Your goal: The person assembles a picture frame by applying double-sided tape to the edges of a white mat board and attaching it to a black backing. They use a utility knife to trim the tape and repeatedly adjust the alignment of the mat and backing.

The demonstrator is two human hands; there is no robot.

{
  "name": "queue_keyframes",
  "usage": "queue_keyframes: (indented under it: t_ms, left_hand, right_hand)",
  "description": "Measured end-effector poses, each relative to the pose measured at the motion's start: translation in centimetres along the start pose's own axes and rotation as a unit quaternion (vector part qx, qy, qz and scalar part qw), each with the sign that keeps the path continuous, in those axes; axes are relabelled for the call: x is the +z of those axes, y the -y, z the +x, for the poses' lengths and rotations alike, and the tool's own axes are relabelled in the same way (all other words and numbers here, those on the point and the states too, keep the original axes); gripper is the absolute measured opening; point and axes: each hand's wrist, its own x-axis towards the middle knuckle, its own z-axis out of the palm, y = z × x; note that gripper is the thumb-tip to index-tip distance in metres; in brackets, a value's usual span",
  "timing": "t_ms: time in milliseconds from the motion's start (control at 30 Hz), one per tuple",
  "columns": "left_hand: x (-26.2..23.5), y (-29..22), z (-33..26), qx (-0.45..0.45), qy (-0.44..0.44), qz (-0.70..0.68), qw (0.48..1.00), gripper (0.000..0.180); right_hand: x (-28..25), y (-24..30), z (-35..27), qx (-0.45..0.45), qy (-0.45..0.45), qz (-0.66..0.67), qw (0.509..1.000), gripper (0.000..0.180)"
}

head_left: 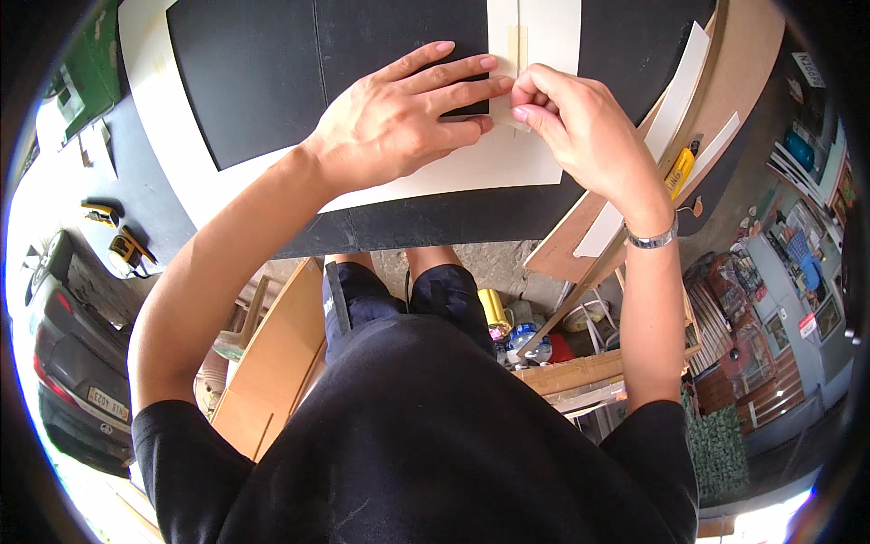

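A flat white rectangular frame of board [426,184] with a large opening lies on the black tabletop [263,72]. Pale yellowish tape [515,50] runs along a seam in its right side. My left hand [390,122] rests palm down across the opening, fingers spread, their tips reaching the right side by the tape. Close beside those fingertips, my right hand [580,122] is closed in a pinch over the near end of the tape. A small translucent bit shows under its thumb; the rest of what it pinches is hidden by the fingers.
White strips [594,231] and a brown board [562,249] lie at the right, with a yellow utility knife [680,172] on them. Yellow-and-black tools [127,245] sit at the left edge. Wooden panels [272,363] and bottles [530,344] are below; a dark car [82,381] stands far left.
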Motion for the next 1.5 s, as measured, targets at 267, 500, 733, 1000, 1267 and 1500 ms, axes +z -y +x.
queue_keyframes:
  t_ms: [267, 500, 733, 1000, 1267, 1500]
  left_hand:
    - [-0.3, 0.1, -0.2, 0.012, 0.012, 0.007, 1.0, 0.025]
    - [-0.3, 0.2, -0.2, 0.008, 0.005, 0.002, 1.0, 0.024]
    - [-0.2, 0.2, -0.2, 0.011, 0.004, 0.008, 1.0, 0.025]
    - [-0.2, 0.2, -0.1, 0.012, 0.002, 0.02, 1.0, 0.025]
    - [-0.3, 0.3, 0.0, 0.015, 0.01, 0.017, 1.0, 0.022]
    - [-0.3, -0.2, 0.3, 0.001, 0.04, 0.056, 0.998, 0.04]
  right_hand:
    - [-0.3, 0.7, 0.6, 0.002, 0.026, -0.058, 0.998, 0.013]
    - [0.0, 0.0, 0.6, -0.009, 0.012, -0.048, 0.999, 0.011]
    - [0.2, 0.1, 0.4, -0.022, -0.005, -0.074, 0.997, 0.012]
    - [1.1, 0.6, -0.1, -0.041, -0.039, -0.138, 0.989, 0.013]
    - [3.3, 1.1, -0.9, 0.073, -0.162, -0.177, 0.968, 0.033]
    - [4.6, 1.8, -3.5, 0.225, -0.217, 0.05, 0.949, 0.03]
